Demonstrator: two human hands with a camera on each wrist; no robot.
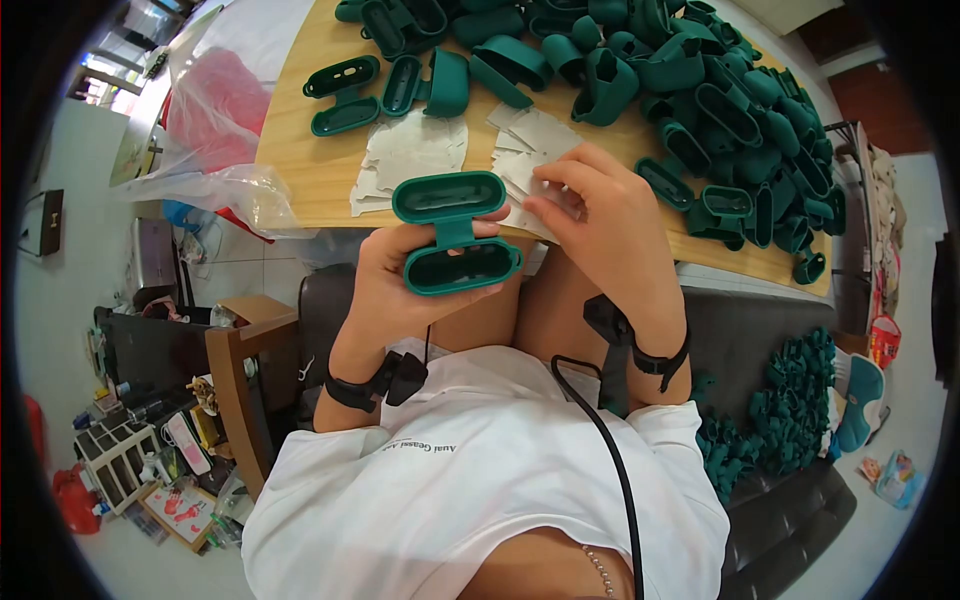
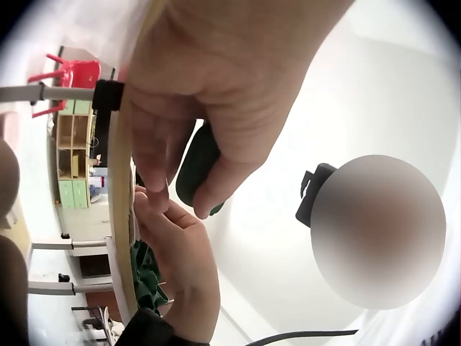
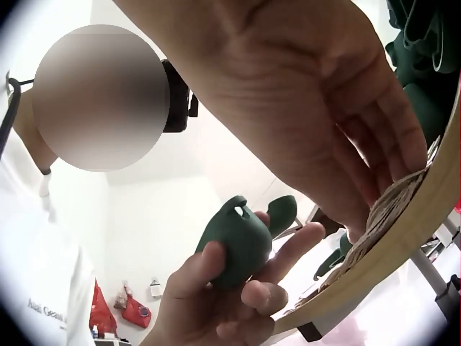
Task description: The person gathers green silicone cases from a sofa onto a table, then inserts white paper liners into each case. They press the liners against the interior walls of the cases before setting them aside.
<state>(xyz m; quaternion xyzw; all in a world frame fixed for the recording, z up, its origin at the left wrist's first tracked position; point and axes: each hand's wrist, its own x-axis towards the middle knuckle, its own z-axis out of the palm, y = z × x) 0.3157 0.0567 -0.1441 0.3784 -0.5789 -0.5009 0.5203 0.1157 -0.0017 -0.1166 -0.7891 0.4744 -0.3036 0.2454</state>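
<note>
My left hand grips a dark green silicone case, hinged open with both hollow halves facing up, just in front of the wooden table's near edge. From below, the right wrist view shows the same case cupped in those fingers. My right hand lies on a pile of white paper pieces at the table edge and pinches one piece between thumb and fingers. In the left wrist view the left hand covers most of the case.
A big heap of green cases covers the table's far and right side. A second stack of white papers lies left of centre. Plastic bags hang off the left edge. More green cases sit on the dark sofa at right.
</note>
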